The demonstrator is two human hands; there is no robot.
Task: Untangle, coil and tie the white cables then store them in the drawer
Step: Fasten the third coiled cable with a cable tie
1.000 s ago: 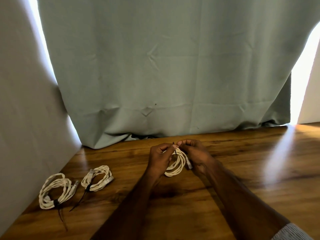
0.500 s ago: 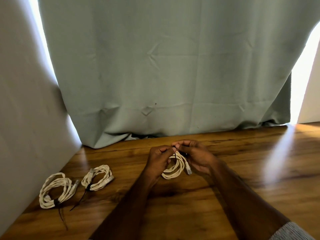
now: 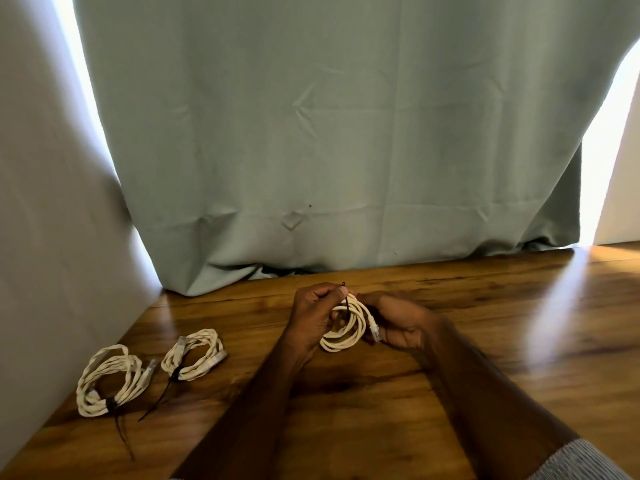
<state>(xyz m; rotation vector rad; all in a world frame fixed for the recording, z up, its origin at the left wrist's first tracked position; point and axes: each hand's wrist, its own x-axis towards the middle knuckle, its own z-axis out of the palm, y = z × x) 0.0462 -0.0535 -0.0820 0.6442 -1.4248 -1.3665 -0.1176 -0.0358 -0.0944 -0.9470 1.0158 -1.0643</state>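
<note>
Compared to a second ago, your hands have barely shifted: both are still bunched around the small white coil [image 3: 346, 327] just right of the frame's centre, a bit above the wooden floor [image 3: 519, 341]. What changed is the grip. Your left hand [image 3: 313, 315] now has its thumb and fingertips pinching the thin black tie [image 3: 345, 295] right at the top of the coil, with the tie's tip poking up past the thumb, where earlier your right fingers met it up there too. Your right hand [image 3: 403, 322] has dropped lower and now cups the coil's right side, fingers curled round the strands near the clear plug [image 3: 374, 329].

The two finished coils haven't moved: the bigger coil [image 3: 110, 381] sits in the lower left next to the white wall [image 3: 45, 237], and the smaller tied coil [image 3: 194, 355] is just right of it, both with black tie tails trailing toward the bottom edge. The grey-green curtain [image 3: 346, 133] hangs the same behind everything.
</note>
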